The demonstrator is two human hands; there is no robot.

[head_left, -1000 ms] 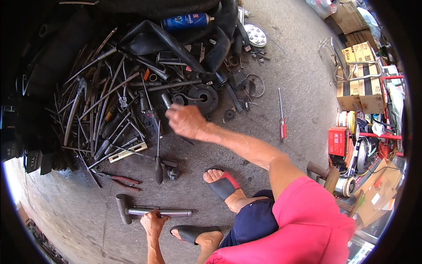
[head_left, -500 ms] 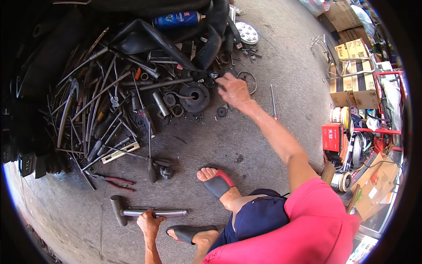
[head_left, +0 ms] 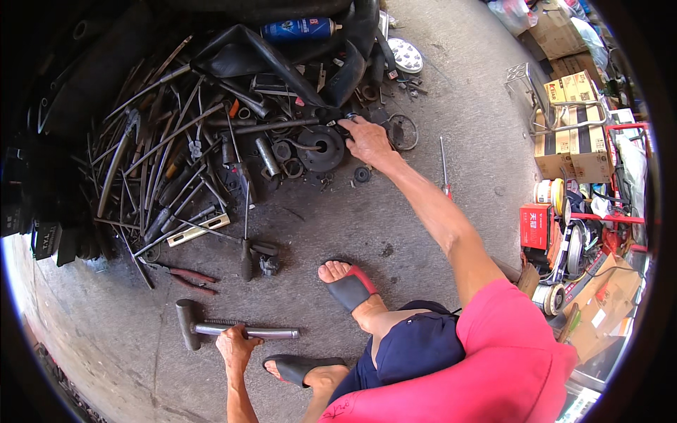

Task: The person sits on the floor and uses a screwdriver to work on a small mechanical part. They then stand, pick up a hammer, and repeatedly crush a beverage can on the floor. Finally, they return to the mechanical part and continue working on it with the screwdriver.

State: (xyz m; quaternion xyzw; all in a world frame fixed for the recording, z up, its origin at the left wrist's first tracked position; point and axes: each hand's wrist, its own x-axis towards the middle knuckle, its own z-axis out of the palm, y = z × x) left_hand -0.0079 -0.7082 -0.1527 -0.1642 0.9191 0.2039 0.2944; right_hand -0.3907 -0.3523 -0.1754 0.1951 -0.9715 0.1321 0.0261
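My left hand [head_left: 238, 345] is closed round the metal handle of a hammer [head_left: 247, 330], low over the concrete floor, its dark head pointing left. A coil spring lies right behind the handle. Farther away, my right hand [head_left: 368, 141] reaches into the edge of a scrap pile. Its fingers are bent together by a shiny round metal piece [head_left: 351, 115] at the end of a dark bar [head_left: 282, 125]; what they pinch is hidden. Left of that hand lies a dark round disc [head_left: 321, 148] with a hole, and below it a small toothed ring [head_left: 362, 174].
Rods, tools and black rubber tubing [head_left: 282, 67] are heaped at the far left, with a blue spray can [head_left: 300, 29] on top. Pliers [head_left: 185, 276] lie near the hammer. A screwdriver [head_left: 446, 169] lies to the right; boxes [head_left: 589, 141] line the right side.
My right hand has moved slightly left and its fingers have come down to the metal pieces at the pile's edge. My left hand stays on the hammer.
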